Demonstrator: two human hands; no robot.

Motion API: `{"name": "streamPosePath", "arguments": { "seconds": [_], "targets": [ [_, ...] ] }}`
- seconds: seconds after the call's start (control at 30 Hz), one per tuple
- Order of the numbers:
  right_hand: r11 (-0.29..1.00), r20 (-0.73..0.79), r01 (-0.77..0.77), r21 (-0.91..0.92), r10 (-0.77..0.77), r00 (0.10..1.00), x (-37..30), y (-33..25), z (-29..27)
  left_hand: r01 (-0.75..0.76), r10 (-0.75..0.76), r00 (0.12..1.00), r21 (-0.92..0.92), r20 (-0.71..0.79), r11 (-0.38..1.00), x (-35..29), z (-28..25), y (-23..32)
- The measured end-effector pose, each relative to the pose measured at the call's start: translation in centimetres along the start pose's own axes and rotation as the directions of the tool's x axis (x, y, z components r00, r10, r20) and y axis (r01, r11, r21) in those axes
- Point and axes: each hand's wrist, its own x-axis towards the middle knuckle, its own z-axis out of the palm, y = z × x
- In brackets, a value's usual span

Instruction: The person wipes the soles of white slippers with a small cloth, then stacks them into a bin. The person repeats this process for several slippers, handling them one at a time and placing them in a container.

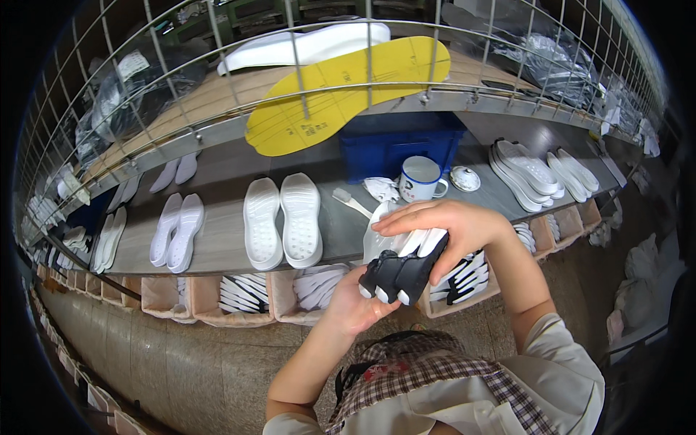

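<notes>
A small stack of black-and-white shoe sole pieces (406, 272) is held between my two hands above the table's near edge. My left hand (355, 301) supports the stack from below and the left side, its fingers partly hidden behind it. Over the top and right side wraps my right hand (457, 228), with its fingers curled onto the white parts. Just beyond the hands are a white-bristled brush (353, 203), a crumpled white piece (380, 190) and a white enamel mug (420, 181) with a blue rim. Beside the mug lies its lid (465, 178).
White sole pairs (283, 221) line the grey table (221, 217). A blue crate (402, 145) stands behind the mug. Above it, a yellow sole template (348, 94) hangs on the wire rack (478, 98). Lined bins (232, 301) of sole pieces run below the table's near edge.
</notes>
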Motion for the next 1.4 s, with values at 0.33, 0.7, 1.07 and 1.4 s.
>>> {"name": "streamPosePath", "arguments": {
  "seconds": [0.33,0.7,1.07,1.4],
  "targets": [
    [0.857,-0.370,-0.242,0.454,0.429,0.824,-5.2,-1.1,3.8,-0.427,0.597,0.748,0.899,0.292,0.095,1.5,1.8,-0.6],
    [0.974,-0.588,-0.193,0.119,0.226,0.777,-8.0,-2.6,7.2,-0.581,0.301,0.605,0.667,0.737,-0.467,2.0,2.4,-0.8],
    [0.976,-0.622,-0.179,0.124,0.217,0.752,-8.8,-2.5,7.5,-0.603,0.312,0.583,0.657,0.750,-0.452,2.8,2.8,-1.4],
    [0.985,-0.603,-0.160,0.067,0.168,0.780,-7.8,-2.4,6.6,-0.610,0.365,0.528,0.641,0.767,-0.465,2.6,2.7,-1.1]
  ]
}}
